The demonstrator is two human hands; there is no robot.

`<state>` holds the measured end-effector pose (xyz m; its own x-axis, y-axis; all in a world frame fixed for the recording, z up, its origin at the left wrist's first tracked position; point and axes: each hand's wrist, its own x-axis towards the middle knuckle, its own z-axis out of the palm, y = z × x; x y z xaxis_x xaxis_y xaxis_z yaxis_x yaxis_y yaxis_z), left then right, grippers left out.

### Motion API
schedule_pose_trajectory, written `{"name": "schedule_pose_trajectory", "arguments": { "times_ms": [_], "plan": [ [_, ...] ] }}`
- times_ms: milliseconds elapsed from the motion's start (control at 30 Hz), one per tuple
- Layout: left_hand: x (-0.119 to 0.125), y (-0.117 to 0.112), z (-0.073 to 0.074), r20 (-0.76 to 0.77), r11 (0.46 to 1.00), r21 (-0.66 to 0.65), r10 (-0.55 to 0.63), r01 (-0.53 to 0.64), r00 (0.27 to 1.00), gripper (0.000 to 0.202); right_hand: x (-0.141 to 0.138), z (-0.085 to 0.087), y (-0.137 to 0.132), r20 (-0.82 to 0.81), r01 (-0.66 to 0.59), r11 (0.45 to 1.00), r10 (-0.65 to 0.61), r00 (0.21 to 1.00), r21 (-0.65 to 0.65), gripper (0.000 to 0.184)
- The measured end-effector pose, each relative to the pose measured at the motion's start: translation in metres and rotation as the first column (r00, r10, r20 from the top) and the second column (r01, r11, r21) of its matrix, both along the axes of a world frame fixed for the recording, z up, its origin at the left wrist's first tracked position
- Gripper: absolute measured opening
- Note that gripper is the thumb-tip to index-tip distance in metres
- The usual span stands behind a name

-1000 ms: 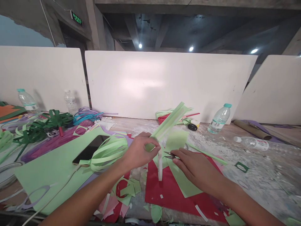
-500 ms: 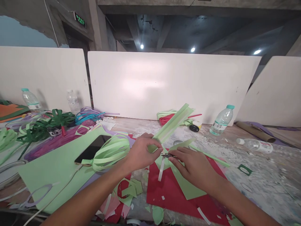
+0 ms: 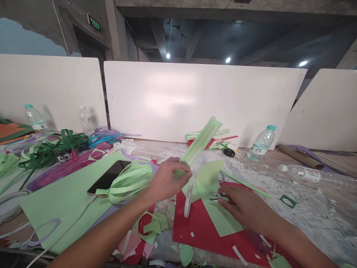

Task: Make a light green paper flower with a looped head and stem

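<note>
Over the middle of the bench (image 3: 320, 230), the left hand (image 3: 173, 175) has its thumb and fingers pinched together on a long, folded green strip (image 3: 202, 141). That strip slants up and to the right, with its far end high above the bench. Just below the left fingertips hangs a thin white piece (image 3: 188, 203). To the right, the right hand (image 3: 241, 203) has its fingers wrapped around a small metal tool (image 3: 219, 197), and its tips are too blurry to tell if they touch. Between the two hands, a pale green paper (image 3: 210, 175) stands up. Under them lies a red sheet (image 3: 192, 227) with a green piece (image 3: 220, 223) on top. By the left arm, a big green sheet (image 3: 61, 201) carries a black phone (image 3: 104, 178), and a bunch of loopy green strips (image 3: 131, 182) lies partly over the phone. Little green scraps (image 3: 156, 223) lie near the front edge. Off to the right are a dark green scrap (image 3: 283, 198) with a hole, a bottle on its side (image 3: 299, 172) and a brown tube (image 3: 299, 156). At the back, a blue-capped bottle (image 3: 260, 147) stands near a wide white board (image 3: 195, 100).
</note>
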<state>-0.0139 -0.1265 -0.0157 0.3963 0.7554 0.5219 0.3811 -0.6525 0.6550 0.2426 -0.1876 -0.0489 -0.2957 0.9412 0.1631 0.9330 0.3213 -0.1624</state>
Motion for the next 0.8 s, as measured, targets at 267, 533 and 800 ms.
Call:
{"name": "schedule_pose_trajectory", "arguments": {
  "times_ms": [267, 533, 800],
  "plan": [
    [0.001, 0.001, 0.001, 0.1, 0.997, 0.072, 0.023, -0.03, 0.995, 0.01, -0.075, 0.001, 0.023, -0.032, -0.345, 0.928, 0.353, 0.935, 0.141, 0.047],
    [-0.003, 0.006, 0.004, 0.279, 0.99, 0.099, 0.065, -0.096, 0.958, 0.007, -0.115, -0.016, 0.06, -0.125, -0.436, 0.896, 0.444, 0.887, 0.081, 0.029],
    [-0.002, 0.005, 0.004, 0.276, 0.993, 0.093, 0.046, -0.075, 0.96, 0.008, -0.139, -0.011, 0.071, -0.183, -0.463, 0.886, 0.46, 0.869, 0.028, 0.02]
  ]
}}
